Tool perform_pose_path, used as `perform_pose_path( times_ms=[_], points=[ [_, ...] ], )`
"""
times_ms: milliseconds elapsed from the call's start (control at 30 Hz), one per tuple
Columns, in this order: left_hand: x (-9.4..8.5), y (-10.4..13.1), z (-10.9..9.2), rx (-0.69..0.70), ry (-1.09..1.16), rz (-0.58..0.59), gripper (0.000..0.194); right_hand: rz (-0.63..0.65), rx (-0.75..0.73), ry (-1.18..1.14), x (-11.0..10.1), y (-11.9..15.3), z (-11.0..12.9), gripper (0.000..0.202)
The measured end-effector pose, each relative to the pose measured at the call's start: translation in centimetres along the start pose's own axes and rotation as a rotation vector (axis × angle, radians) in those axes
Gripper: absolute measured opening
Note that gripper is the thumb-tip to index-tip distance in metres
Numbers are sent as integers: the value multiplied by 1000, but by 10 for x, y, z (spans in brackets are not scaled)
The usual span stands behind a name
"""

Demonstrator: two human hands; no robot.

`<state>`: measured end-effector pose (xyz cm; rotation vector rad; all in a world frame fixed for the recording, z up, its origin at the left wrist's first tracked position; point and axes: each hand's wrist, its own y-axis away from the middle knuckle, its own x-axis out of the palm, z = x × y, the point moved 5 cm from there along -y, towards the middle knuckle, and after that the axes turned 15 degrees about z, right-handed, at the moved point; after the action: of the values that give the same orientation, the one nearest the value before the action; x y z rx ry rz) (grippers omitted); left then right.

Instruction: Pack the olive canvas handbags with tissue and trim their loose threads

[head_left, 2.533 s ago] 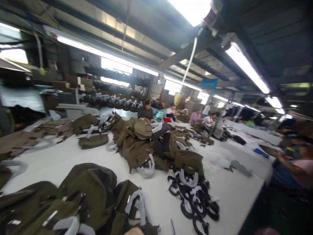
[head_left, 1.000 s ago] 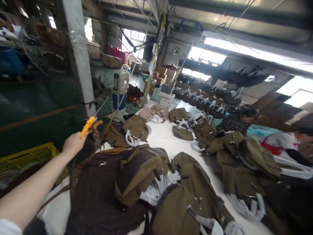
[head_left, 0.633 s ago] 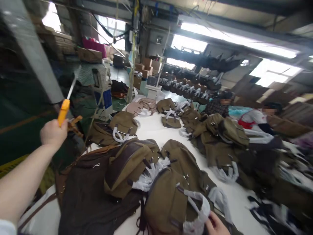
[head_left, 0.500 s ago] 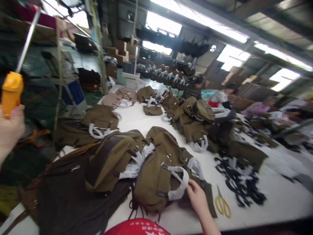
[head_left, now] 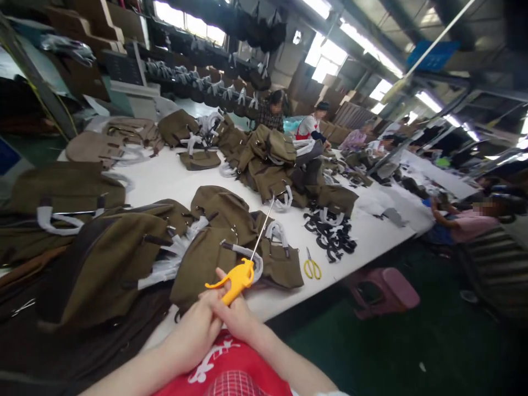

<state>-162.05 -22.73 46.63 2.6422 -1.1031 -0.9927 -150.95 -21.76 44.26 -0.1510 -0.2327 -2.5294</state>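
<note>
A yellow air blow gun (head_left: 242, 276) with a long thin metal nozzle points up and away in front of my red apron. Wrapped about its handle are my left hand (head_left: 203, 320) and my right hand (head_left: 240, 319), pressed together so that some fingers are hidden. Just beyond them lies an olive backpack (head_left: 202, 258) with plastic-wrapped handles, partly behind the gun. A second olive bag (head_left: 284, 267) rests against its right side. To the left is another olive backpack (head_left: 103, 264) with wrapped straps.
Yellow-handled scissors (head_left: 312, 268) lie near the table edge, beside a pile of black straps (head_left: 330, 236). More olive bags (head_left: 264, 165) are heaped farther back on the white table (head_left: 165, 179). A pink stool (head_left: 396, 291) stands on the floor at right. Several people sit along the tables.
The blow gun has come from the far left to in front of my body. My right hand has left the backpack's handle and joined my left on the gun. The view has swung right.
</note>
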Motion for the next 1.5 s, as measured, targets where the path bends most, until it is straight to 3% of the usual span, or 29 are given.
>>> perform_pose_path(
  times_ms=[100,167,233,300,367,533,633,733,867,933,1033,1100,1167,1200,1233,1300,1400,1500],
  points=[
    [35,-18,-29,124,139,111,40,-139,-38,-427,-23,18,-20,51],
    [38,-25,-40,194,155,103,42,-216,-124,-574,-55,37,-16,39],
    [33,-36,-41,201,78,1,38,-279,-218,-630,-101,62,-2,29],
    [29,-54,-28,89,-84,-155,38,-272,-231,-644,-152,92,11,25],
    [36,-79,-8,-83,-243,-261,44,-205,-111,-604,-203,127,19,33],
    [84,-133,35,-376,-349,-369,98,-313,122,-386,-328,226,27,32],
    [97,-142,44,-450,-378,-396,102,-308,273,-229,-372,254,18,34],
    [81,-131,54,-529,-345,-450,76,-241,412,-83,-386,241,1,48],
    [31,-91,66,-634,-206,-523,36,-114,423,37,-366,168,-16,62],
    [3,-64,63,-669,-150,-605,39,-97,432,215,-350,121,-15,63],
    [-27,-21,43,-642,-100,-737,51,-231,386,552,-319,60,8,55],
    [-35,2,27,-584,-67,-796,55,-350,192,677,-283,36,41,48],
    [-36,21,14,-523,-38,-832,56,-358,-145,746,-230,27,83,32],
    [-35,29,8,-498,-30,-845,55,-286,-312,777,-198,27,103,22],
    [-33,36,3,-476,-33,-854,53,-129,-433,809,-163,27,118,16],
    [-29,45,-7,-447,-81,-852,48,297,-493,921,-94,24,131,18],
    [-23,54,-18,-425,-169,-801,39,702,-402,1134,-24,8,116,19],
    [-18,58,-17,-368,0,-770,36,959,-320,1225,13,-16,78,30]
  ],
)
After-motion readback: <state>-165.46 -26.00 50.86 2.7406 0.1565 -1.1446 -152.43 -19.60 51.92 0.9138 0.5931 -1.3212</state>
